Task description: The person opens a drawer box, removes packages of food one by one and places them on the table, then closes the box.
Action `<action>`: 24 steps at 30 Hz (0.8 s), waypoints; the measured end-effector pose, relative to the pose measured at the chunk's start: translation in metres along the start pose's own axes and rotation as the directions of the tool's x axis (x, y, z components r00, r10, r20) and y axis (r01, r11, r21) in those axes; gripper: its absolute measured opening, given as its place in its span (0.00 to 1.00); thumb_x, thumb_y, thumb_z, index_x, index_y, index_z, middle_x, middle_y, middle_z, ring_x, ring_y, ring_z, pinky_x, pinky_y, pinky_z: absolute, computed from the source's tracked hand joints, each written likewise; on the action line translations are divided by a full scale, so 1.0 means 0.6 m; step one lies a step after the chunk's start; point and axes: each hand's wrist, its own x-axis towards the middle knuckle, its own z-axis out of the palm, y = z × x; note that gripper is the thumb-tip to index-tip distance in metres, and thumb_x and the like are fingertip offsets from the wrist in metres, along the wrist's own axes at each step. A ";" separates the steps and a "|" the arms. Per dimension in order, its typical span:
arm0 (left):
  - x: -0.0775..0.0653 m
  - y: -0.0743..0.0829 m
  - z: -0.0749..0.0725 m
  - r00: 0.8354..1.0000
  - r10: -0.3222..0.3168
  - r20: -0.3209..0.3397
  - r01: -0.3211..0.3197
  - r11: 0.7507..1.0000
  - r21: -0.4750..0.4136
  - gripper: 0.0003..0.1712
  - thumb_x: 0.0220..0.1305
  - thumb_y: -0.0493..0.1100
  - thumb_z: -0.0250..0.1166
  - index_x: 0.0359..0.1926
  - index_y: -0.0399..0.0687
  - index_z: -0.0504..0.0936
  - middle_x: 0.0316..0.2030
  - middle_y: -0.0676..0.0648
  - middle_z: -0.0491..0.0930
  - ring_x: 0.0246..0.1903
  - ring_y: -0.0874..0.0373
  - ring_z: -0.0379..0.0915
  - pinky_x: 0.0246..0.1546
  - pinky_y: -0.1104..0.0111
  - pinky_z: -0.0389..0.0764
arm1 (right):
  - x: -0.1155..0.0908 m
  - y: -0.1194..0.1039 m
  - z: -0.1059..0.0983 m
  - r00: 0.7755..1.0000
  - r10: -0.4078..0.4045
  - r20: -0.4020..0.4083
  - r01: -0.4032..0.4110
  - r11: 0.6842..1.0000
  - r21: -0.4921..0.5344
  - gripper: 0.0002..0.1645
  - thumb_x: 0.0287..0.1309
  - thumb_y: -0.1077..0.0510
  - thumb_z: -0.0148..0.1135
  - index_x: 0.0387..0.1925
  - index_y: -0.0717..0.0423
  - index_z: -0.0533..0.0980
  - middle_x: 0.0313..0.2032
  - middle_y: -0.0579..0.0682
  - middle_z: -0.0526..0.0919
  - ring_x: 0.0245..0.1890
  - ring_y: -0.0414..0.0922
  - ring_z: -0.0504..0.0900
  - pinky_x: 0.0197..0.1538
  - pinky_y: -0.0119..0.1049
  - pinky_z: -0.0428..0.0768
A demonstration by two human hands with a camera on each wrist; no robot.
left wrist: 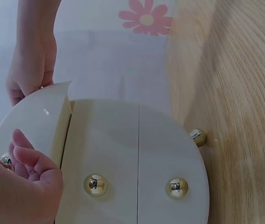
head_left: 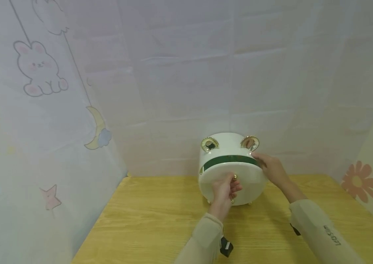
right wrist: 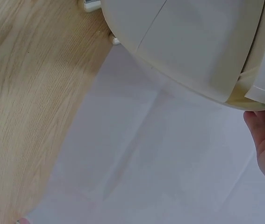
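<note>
A white rounded drawer box (head_left: 227, 145) with gold ring-shaped ears and several drawers stands on the table. Its top drawer (head_left: 249, 179) is pulled partly out, with a dark green inside showing along the gap. My left hand (head_left: 223, 191) pinches the gold knob (head_left: 235, 177) on that drawer's front. On the upper right side of the box, below the right ear (head_left: 250, 143), my right hand (head_left: 274, 170) rests with its fingers against the shell. In the left wrist view, the lower drawers are closed flush, each with a round gold knob (left wrist: 96, 185).
The wooden table (head_left: 147, 212) reaches back to a pale cloth wall (head_left: 180, 91) close behind the box. Short gold feet (left wrist: 198, 137) hold the box off the wood. A black strap (head_left: 226, 246) hangs at my left wrist.
</note>
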 end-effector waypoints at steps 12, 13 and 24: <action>-0.023 -0.005 -0.011 1.000 0.022 0.016 -0.021 1.000 -0.014 0.10 0.53 0.43 0.66 0.21 0.41 0.80 0.16 0.49 0.80 0.12 0.65 0.74 0.11 0.80 0.62 | 0.001 -0.003 -0.007 1.000 -0.003 0.027 0.002 1.000 0.012 0.14 0.52 0.75 0.57 0.43 0.72 0.76 0.42 0.68 0.79 0.41 0.66 0.77 0.41 0.57 0.76; -0.024 -0.005 -0.012 1.000 0.024 0.018 -0.024 1.000 -0.010 0.10 0.53 0.43 0.66 0.22 0.41 0.80 0.16 0.49 0.80 0.12 0.65 0.74 0.11 0.80 0.62 | 0.001 -0.003 -0.007 1.000 0.000 0.031 0.000 1.000 0.017 0.15 0.52 0.76 0.57 0.44 0.72 0.75 0.42 0.68 0.79 0.41 0.66 0.77 0.41 0.57 0.76; -0.037 -0.010 -0.023 0.998 0.043 0.049 -0.042 0.999 -0.028 0.10 0.53 0.43 0.66 0.24 0.41 0.80 0.16 0.49 0.80 0.12 0.65 0.74 0.12 0.79 0.62 | 0.001 -0.011 -0.008 1.000 0.011 0.026 -0.012 0.999 0.031 0.16 0.51 0.77 0.56 0.44 0.73 0.75 0.41 0.70 0.78 0.40 0.66 0.77 0.40 0.57 0.76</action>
